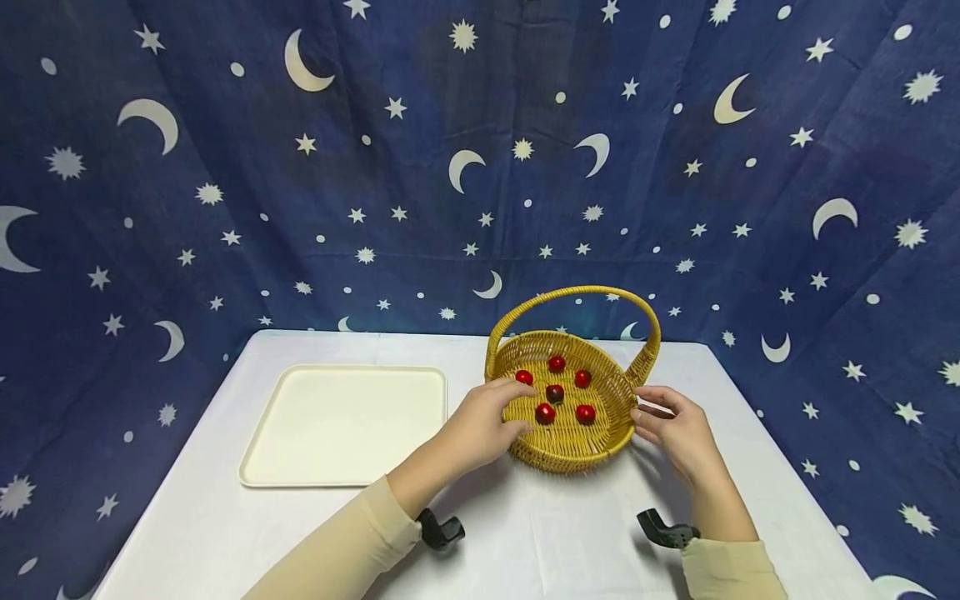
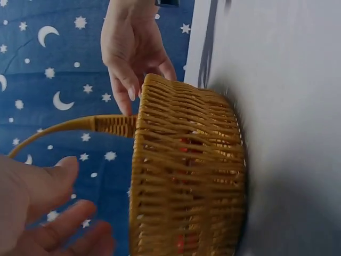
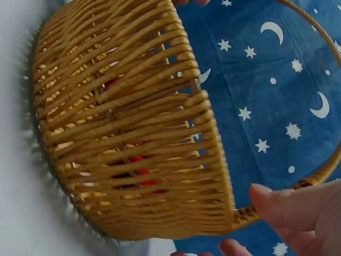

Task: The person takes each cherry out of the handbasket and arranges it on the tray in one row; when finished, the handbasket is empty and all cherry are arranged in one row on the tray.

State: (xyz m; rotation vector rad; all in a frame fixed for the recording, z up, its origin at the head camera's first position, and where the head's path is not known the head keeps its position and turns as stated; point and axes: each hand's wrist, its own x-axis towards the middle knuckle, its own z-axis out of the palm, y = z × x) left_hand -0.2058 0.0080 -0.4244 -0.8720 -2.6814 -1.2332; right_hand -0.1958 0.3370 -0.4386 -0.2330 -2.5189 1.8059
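Observation:
A round woven basket [image 1: 566, 461] with a tall arched handle [image 1: 577, 290] stands upright on the table. Several small, glossy red round fruits [image 1: 545, 413] lie spread on its floor, one of them darker. My left hand [image 1: 487, 421] reaches over the basket's left rim, holding nothing; its fingers are loosely extended and spread apart in the left wrist view. At the opposite side, my right hand [image 1: 678, 429] is at the rim by the handle's base, fingers relaxed, thumb [image 3: 266, 200] close to the handle. Through the weave, bits of red show in both wrist views.
To the left of the basket lies a shallow cream rectangular tray [image 1: 345, 425] on the white-covered table [image 1: 555, 533]. A dark blue curtain [image 1: 420, 167] with moons and stars hangs behind and at both sides. Each wrist wears a black mount [image 1: 666, 532].

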